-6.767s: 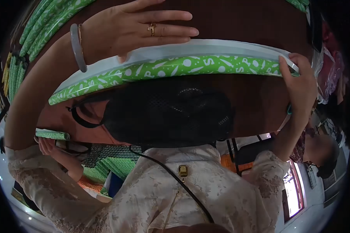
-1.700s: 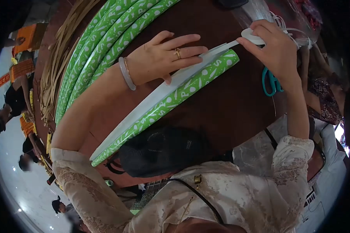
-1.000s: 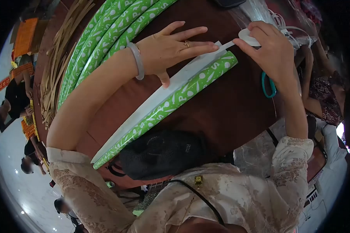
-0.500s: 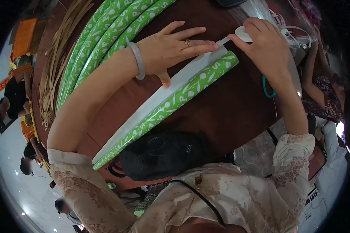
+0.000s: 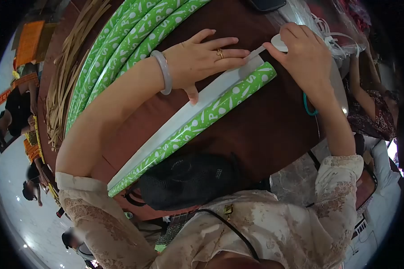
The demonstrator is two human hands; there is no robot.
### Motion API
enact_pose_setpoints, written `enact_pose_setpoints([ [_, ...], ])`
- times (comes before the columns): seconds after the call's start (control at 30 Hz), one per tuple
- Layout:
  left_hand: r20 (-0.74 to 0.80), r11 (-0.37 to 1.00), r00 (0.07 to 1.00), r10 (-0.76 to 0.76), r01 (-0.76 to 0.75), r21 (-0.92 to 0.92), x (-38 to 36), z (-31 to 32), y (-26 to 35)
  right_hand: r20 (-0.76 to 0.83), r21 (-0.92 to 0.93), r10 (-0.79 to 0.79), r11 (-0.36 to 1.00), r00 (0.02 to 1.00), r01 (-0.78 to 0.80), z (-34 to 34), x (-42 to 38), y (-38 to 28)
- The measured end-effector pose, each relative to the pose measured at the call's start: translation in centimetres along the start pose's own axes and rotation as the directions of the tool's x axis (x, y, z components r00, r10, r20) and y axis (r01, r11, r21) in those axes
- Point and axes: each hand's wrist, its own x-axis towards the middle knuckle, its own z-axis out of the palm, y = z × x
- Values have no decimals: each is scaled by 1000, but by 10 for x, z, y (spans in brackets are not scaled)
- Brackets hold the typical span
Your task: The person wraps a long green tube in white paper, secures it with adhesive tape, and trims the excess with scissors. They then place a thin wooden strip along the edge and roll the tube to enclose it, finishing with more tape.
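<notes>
A long green patterned strip (image 5: 197, 123) with a white underside (image 5: 184, 115) lies diagonally on the brown table (image 5: 264, 130). My left hand (image 5: 202, 56) lies flat on the white part near its far end, fingers spread. My right hand (image 5: 305, 56) pinches a small white tape roll (image 5: 279, 43) at the strip's end, with a short length of tape running from the roll toward my left fingertips.
Several green patterned rolls (image 5: 121, 47) lie at the back left beside a bundle of tan strips (image 5: 63, 76). Teal scissors (image 5: 307, 106) peek out under my right wrist. A black mesh bag (image 5: 188, 179) sits at the near table edge. Another person's arm (image 5: 367, 96) rests at the right.
My left hand slid along the strip toward its far end and flattened on it. My right hand stayed at the strip's end with the tape roll. The view shifted slightly.
</notes>
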Motion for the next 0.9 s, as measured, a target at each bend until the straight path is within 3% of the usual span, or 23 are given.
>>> enact_pose_setpoints([
  [0.37,-72,998,997,-16,12,-57,0,-1,-2,18,-53,2,999,1000,-1,1,4,-3],
  [0.67,106,999,994,-14,19,-47,7,-13,4,-1,-49,-3,999,1000,3,4,6,-5],
  [0.8,111,992,993,-39,26,123,3,-8,14,23,-24,-4,1000,1000,4,0,8,-9],
  [0.9,-33,980,996,-82,87,182,-10,-3,25,42,-34,20,999,999,-19,0,8,-10],
])
